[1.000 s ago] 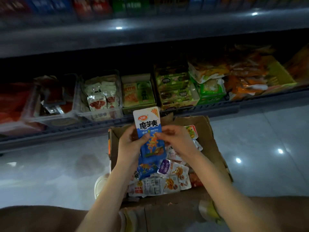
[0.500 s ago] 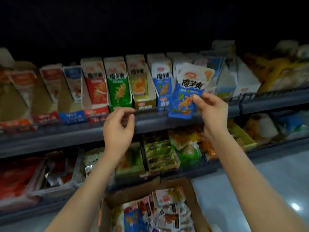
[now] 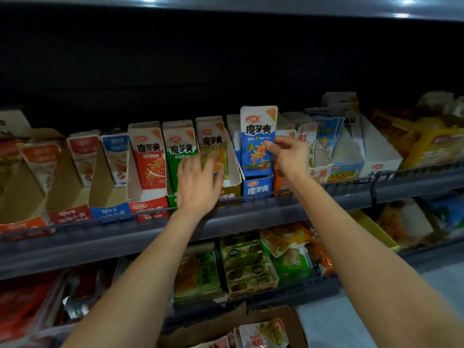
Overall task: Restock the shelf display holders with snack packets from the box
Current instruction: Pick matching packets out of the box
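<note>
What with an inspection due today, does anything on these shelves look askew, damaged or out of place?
Yes. Just right of the blue holder, the neighbouring packets behind the right hand holding the blue packet lean crookedly instead of standing straight. On the lower shelf, orange and green packets lie in a loose heap. Nothing spilled.

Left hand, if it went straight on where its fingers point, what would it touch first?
Most likely the yellow packet standing at the front of its holder. The left hand is blurred and depth is unclear, so it may already be touching it.
</note>
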Tool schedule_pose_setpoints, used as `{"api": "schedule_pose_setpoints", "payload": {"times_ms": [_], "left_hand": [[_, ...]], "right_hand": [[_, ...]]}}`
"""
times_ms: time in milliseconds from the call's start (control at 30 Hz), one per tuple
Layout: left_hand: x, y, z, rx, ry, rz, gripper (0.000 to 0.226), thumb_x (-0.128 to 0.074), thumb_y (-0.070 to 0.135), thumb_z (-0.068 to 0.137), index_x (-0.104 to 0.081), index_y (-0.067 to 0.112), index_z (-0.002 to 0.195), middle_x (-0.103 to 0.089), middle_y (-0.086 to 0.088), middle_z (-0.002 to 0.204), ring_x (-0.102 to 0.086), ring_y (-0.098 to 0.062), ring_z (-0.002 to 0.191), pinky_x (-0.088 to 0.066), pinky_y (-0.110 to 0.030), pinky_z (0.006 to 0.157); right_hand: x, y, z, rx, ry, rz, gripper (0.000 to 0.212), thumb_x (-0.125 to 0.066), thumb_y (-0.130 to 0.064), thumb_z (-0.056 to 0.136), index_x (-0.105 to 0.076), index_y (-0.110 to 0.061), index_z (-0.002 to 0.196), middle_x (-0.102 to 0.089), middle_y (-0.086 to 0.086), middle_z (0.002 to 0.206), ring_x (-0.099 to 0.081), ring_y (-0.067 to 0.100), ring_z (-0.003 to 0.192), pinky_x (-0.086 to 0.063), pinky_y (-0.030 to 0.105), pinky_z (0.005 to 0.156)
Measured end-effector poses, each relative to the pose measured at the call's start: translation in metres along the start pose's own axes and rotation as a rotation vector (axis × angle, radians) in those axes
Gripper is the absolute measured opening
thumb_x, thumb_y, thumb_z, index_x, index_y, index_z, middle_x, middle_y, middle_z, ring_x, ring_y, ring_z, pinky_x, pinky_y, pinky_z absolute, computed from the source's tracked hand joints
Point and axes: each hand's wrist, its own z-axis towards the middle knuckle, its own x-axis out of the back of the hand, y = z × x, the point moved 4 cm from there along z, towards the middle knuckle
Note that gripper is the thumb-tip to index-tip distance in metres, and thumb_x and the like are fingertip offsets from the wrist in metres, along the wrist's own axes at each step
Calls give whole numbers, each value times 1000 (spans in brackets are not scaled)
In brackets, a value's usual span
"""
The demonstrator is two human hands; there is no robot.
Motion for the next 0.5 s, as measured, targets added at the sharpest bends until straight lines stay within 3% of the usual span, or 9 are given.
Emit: {"api": "schedule_pose_setpoints", "payload": {"times_ms": [233,333,400,500], "left_hand": [[-7,-2,-3,-26,-31,-17,47,-35,38,96,-55,9,127,-52,-21,130,-47,-37,123,-28,-56,110],[-7,-3,-3,-28,-17,-26,48,-34,38,95,-56,8,126,-54,-22,128,-49,-37,121,-29,-58,109],[-6,-2,-3,-26,-15,-28,48,-34,37,95,-56,7,125,-54,-21,127,-50,-37,120,-30,-58,109],[-5,-2,-4,-30,-10,-29,48,-33,37,95,-56,8,126,-54,-21,127,-50,-36,121,-29,-58,109]], "right_hand": [[-5,16,-6,26,0,-204,19,-73,-22,83,-72,-13,99,-68,-4,87,-66,18,90,-52,42,89],[-6,17,-12,222,41,-495,17,-71,-31,83,-75,-16,92,-71,0,86,-63,22,85,-49,41,81],[-5,12,-11,348,151,-686,22,-71,-36,81,-76,-18,93,-69,2,96,-57,25,95,-41,36,84],[-8,8,-6,338,210,-788,29,-72,-39,80,-74,-20,101,-59,6,108,-48,27,105,-29,34,85]]}}
